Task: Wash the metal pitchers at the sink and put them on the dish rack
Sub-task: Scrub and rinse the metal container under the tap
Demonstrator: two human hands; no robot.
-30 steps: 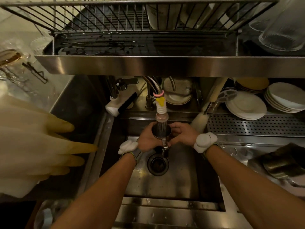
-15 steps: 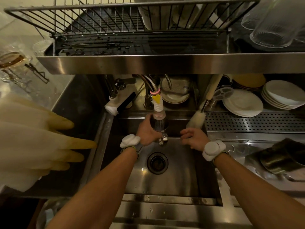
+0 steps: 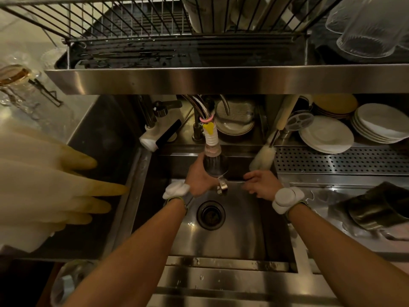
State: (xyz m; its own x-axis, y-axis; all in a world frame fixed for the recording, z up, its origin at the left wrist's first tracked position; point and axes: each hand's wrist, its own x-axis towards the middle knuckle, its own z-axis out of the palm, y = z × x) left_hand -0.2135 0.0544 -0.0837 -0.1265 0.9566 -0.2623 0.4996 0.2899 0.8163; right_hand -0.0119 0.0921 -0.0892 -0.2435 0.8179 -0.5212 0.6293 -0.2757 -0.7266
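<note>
Head view: left hand point(image 3: 199, 179) grips pitcher point(image 3: 215, 165) under faucet point(image 3: 211, 140); right hand point(image 3: 262, 185) relaxed, empty, beside sink point(image 3: 241, 238) rim.

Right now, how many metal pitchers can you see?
2. One pitcher is held by the left hand under the faucet; a second pitcher lies sideways on the right counter. More may be hidden.

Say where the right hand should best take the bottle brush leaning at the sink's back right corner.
Probably the pale handle of the bottle brush, above its thin shaft, reached from the front and below. The brush leans tilted with its bristles down by the right hand. The steel shelf overhangs its top and blocks an approach from above.
</note>
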